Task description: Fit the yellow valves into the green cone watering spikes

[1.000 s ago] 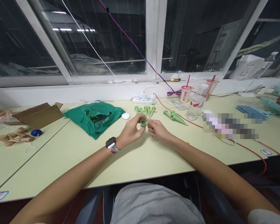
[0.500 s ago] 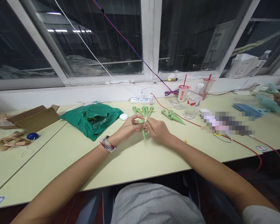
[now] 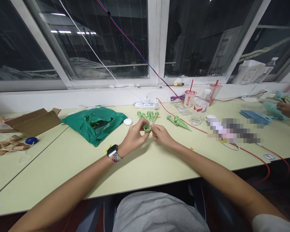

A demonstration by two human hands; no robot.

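Note:
Between thumb and fingers my left hand [image 3: 135, 137] holds a green watering spike [image 3: 147, 128], its round hollow end turned toward me. My right hand [image 3: 161, 134] is closed in a pinch against the side of that spike; whatever sits between the fingertips is too small to make out. Just beyond my hands lies a group of similar green spikes [image 3: 150, 116], some with small yellow pieces at their heads. More green spikes [image 3: 180, 122] lie to the right of these. One small yellow piece [image 3: 191, 148] rests on the table by my right forearm, another [image 3: 108, 148] by my left wrist.
A torn green plastic bag [image 3: 96, 124] and a white round object [image 3: 128, 121] lie left. Farther left are a cardboard box [image 3: 36, 122] and a blue ball [image 3: 31, 140]. A water bottle [image 3: 200, 108], cup [image 3: 189, 98] and power strip [image 3: 147, 105] stand behind. A co-worker's hand [image 3: 288, 109] shows far right.
My left hand has turned the spike from pointing down to showing its round open end toward me. My right hand stays pinched beside it. A yellow piece now shows by my left wrist.

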